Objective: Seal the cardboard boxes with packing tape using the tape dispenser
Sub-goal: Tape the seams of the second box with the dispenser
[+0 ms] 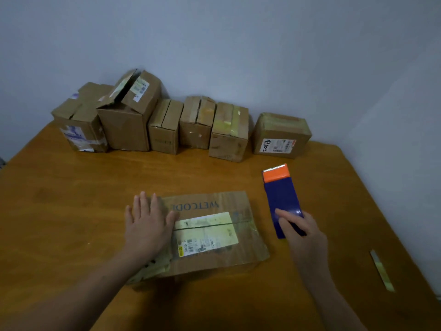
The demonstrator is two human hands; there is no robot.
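Open left hand [148, 226] flat on the worn, labelled box [229, 201]; right hand [304, 238] grips the blue, orange-tipped dispenser [281, 197]; wooden table [71, 199], grey wall [238, 44].

Orange-brown wooden table [71, 187] against plain pale grey-blue walls [238, 44].

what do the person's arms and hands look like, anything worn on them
The left hand and right hand are bare: no gloves, and no rings show. The left forearm and right forearm are bare too, up to the frame's edge: no sleeve, watch or bracelet in view.
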